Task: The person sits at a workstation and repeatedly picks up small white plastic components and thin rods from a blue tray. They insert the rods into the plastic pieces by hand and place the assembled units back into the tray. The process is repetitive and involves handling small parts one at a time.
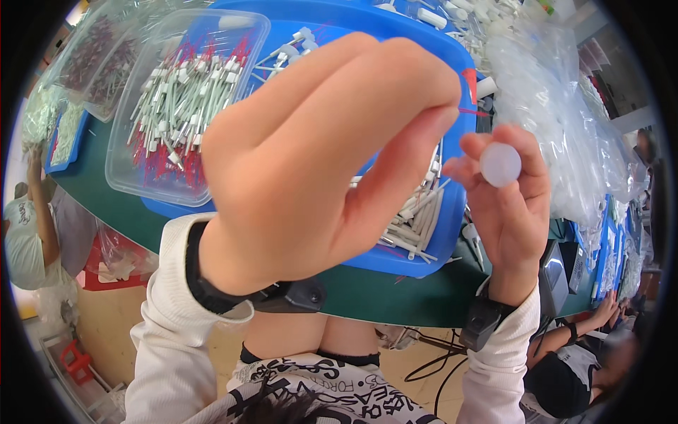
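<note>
My left hand [321, 152] is raised close to the camera, its fingers pressed together. From its fingertips pokes a thin red strand [474, 112]; whatever else is in that pinch is hidden. On the right, my right hand [519, 212] grips a small white piece with a round, flat end [500, 165] turned toward me. The length of that piece behind its end cannot be seen. Below both hands lies a blue tray [458, 201] with slim white tubes [422, 220], partly covered by my left hand.
A clear plastic box [119, 152] at left holds many white and silver pieces with red strands. Clear plastic bags [537, 120] are heaped at right. Everything stands on a green table [353, 286]. Other people [28, 237] sit at far left and lower right [565, 374].
</note>
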Demonstrator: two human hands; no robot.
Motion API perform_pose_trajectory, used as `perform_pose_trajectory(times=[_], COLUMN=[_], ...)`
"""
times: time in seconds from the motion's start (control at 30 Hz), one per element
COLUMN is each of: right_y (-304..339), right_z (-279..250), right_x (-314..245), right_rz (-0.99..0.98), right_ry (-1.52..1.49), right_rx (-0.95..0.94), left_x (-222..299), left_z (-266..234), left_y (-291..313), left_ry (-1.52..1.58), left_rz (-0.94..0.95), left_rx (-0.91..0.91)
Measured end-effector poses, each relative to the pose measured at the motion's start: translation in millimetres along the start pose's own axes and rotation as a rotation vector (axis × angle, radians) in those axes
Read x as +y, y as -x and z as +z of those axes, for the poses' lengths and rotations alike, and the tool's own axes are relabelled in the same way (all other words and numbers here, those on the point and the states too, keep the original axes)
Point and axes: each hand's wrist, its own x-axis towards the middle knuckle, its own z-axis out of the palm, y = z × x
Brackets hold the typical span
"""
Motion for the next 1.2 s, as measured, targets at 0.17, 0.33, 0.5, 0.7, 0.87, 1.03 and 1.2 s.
perform_pose_trajectory(times=[0.17,0.33,0.5,0.7,0.87,1.03,1.2], right_y=[2.6,1.9,-0.1,-1.7,-2.7,-2.6,-2.9], right_z=[2.4,4.4,7.6,6.8,4.6,2.2,0.8], right_x=[-5.4,-5.1,-7.2,-8.7,-7.1,-6.7,-3.1], right_rz=[0.044,0.058,0.028,-0.074,-0.114,-0.153,-0.197], right_ry=[-0.068,-0.006,0.050,0.314,0.432,0.547,0.626], right_rx=[-0.056,0.049,0.105,0.087,0.101,0.082,0.078], left_x=[14.2,6.6,5.4,5.3,1.8,-4.1,-4.2], left_z=[-1.3,0.2,5.2,4.2,8.8,6.8,6.1], left_y=[1.8,-0.6,1.5,0.9,5.0,5.5,6.2], left_ry=[0.091,0.205,0.312,0.289,0.127,-0.091,-0.164], left_rz=[-0.147,-0.054,-0.149,-0.214,-0.166,-0.008,0.045], left_rx=[-0.009,-0.146,-0.189,-0.228,-0.197,-0.176,-0.167])
